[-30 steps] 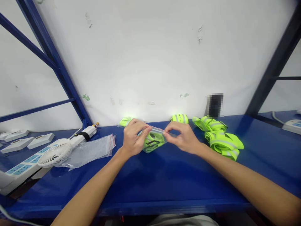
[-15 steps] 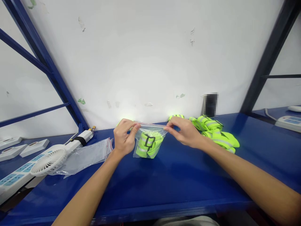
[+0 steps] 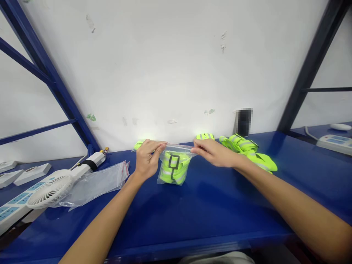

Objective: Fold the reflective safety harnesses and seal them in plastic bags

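Pinched between both hands is a clear zip bag [image 3: 160, 177], held by the two ends of its top strip. Inside it lies a rolled neon-yellow reflective strap [image 3: 180, 170] with grey bands and a black buckle. My left hand [image 3: 147, 159] grips the left end, thumb against fingers. At the right end, my right hand [image 3: 213, 151] is closed on the strip the same way. The bag hangs upright, low over the blue table [image 3: 214, 212]; whether its bottom touches is hard to tell.
Flat zip bags [image 3: 101, 181] lie at left beside a white handheld fan [image 3: 51, 189] and a power strip [image 3: 12, 207]. More neon straps [image 3: 242, 145] are at the back right, near a dark upright object [image 3: 243, 123] against the wall. Blue frame posts [image 3: 60, 95] rise at the side.
Both hands still pinch the zip bag by its top ends. The bag has turned slightly, and the view has shifted a little to the right.
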Tool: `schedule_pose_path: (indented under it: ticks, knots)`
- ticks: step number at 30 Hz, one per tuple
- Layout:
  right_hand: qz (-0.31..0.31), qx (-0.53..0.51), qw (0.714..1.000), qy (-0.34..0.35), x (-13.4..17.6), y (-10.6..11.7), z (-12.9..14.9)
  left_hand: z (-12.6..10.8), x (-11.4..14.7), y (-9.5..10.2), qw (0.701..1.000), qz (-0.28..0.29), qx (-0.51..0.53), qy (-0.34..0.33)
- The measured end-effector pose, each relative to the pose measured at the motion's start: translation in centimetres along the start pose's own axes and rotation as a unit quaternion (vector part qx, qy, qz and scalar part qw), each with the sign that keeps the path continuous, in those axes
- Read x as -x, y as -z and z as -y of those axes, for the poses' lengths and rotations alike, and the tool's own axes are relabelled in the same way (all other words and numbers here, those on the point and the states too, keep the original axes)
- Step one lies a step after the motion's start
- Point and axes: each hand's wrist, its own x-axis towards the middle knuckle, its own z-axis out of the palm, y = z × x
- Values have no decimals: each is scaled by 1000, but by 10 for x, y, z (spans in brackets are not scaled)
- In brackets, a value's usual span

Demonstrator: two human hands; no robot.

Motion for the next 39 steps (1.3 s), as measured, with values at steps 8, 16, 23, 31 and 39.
schedule_pose_path:
  ticks: [8, 16, 23, 31, 39]
  knots:
    - [-183, -451, 827, -282, 3, -43, -19, 29, 11, 6, 975, 93, -196, 38]
    - [-158, -264, 896, -322, 13, -68, -34, 75, 14, 48, 780, 330, -430, 312]
    - [-18, 129, 978, -160, 4, -85, -26, 108, 7, 96, 728, 422, -359, 403]
    - [-51, 124, 945, -299, -95, -132, -29, 111, 14, 119, 683, 503, -224, 480]
    - [32, 95, 978, -184, -78, -101, -29, 114, 16, 107, 690, 520, -225, 451]
